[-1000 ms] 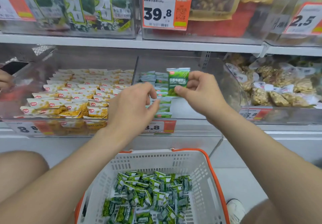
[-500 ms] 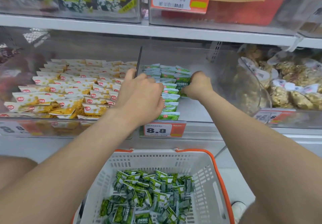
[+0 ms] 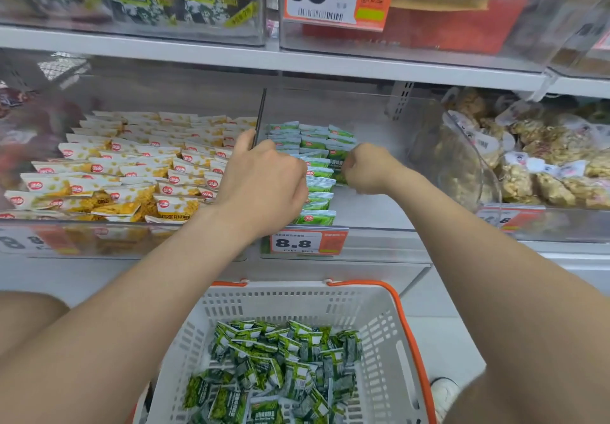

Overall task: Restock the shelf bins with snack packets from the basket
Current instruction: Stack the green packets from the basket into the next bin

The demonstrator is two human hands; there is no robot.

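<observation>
Fingers of both hands are up past the white basket (image 3: pixel 389 341) of loose green packets (image 3: pixel 274 367). Left hand (image 3: pixel 264 186) lies on green row (image 3: pixel 317 189) in middle bin (image 3: pixel 369 212), grip hidden, can't tell. Right hand (image 3: pixel 366 169) curled, pinching green packet (image 3: pixel 340 159) at the row's right edge.

The basket (image 3: pixel 389 318) stands before and below the shelf, loose packets (image 3: pixel 274 374) heaped in it; behind it the middle bin (image 3: pixel 373 212) holds packet rows (image 3: pixel 317 189) along its left side (price tag (image 3: pixel 308 242) on its front); the right hand (image 3: pixel 366 169) grips one packet (image 3: pixel 338 159) beside those rows; a left bin (image 3: pixel 132 238) and a right bin (image 3: pixel 561 225) flank it.
</observation>
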